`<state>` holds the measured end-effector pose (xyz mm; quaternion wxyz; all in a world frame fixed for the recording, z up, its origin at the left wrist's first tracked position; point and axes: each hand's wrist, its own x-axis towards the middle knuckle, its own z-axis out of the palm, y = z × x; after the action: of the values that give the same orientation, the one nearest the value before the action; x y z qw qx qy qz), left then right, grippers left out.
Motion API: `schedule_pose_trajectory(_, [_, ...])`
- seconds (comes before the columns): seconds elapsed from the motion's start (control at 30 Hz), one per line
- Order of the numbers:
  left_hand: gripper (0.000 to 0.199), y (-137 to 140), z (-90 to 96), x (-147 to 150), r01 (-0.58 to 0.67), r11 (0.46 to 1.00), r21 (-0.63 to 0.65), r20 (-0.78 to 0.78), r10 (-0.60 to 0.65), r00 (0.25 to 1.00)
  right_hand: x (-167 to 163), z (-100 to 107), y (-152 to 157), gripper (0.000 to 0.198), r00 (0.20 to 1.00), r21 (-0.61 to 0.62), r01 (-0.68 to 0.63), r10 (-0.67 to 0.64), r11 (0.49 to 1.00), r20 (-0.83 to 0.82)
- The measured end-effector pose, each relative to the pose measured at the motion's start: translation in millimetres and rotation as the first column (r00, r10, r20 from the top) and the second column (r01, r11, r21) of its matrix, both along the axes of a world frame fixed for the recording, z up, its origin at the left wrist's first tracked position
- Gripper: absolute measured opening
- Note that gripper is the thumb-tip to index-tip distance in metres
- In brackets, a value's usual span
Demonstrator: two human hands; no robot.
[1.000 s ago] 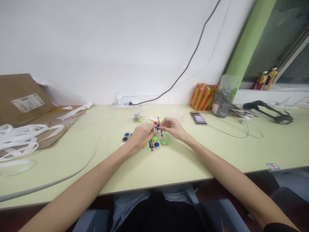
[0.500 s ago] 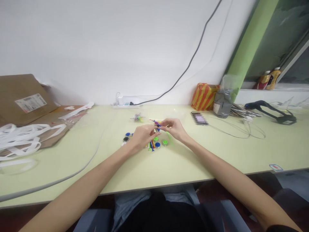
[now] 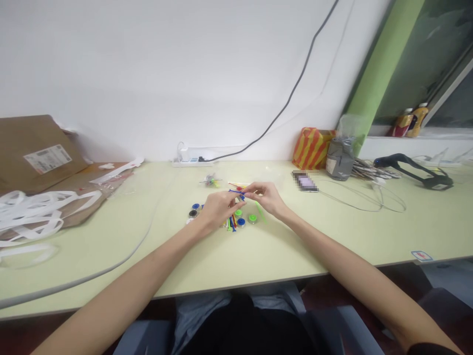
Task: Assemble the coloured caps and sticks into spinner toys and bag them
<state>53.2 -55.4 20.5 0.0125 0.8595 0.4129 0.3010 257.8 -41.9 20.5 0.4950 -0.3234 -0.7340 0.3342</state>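
Above the middle of the table, my left hand (image 3: 219,207) and my right hand (image 3: 269,198) meet fingertip to fingertip. Between them is a thin blue plastic stick (image 3: 234,191) with forked ends, pinched by my right hand. My left fingers are closed on a small blue plastic piece (image 3: 242,197), partly hidden by the fingertips. Beneath the hands lie several coloured sticks (image 3: 231,224). Round plastic pieces lie around them: a blue one (image 3: 241,222), a green one (image 3: 253,218) and a black one (image 3: 192,213). A long green stick (image 3: 260,211) rests below my right hand.
A small bag of coloured parts (image 3: 212,181) lies behind the hands. A power strip (image 3: 192,161) stands by the wall. On the right are a phone (image 3: 305,182), a striped bag (image 3: 311,148) and cables. White straps (image 3: 33,217) and brown packaging (image 3: 40,153) fill the left.
The blue stick between my hands has turned and now points more level to the left. Both hands stay in nearly the same place.
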Motion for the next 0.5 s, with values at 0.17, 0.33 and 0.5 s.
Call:
schedule_pose_trajectory(0.17, [0.045, -0.6, 0.1, 0.4, -0.004, 1.0, 0.008, 0.003, 0.004, 1.0, 0.9, 0.6, 0.8, 0.015, 1.0, -0.014, 0.006, -0.006, 1.0, 0.027])
schedule_pose_trajectory(0.33, [0.045, -0.1, -0.5, -0.3, 0.003, 1.0, 0.003, 0.031, -0.003, 1.0, 1.5, 2.0, 0.1, 0.014, 0.999, -0.027, 0.008, -0.007, 1.0, 0.033])
schedule_pose_trajectory(0.5, [0.043, 0.2, -1.4, -0.3, -0.006, 1.0, 0.007, 0.047, 0.005, 0.999, 2.4, 3.3, -1.2, 0.017, 1.0, -0.036, -0.005, 0.006, 0.999, 0.009])
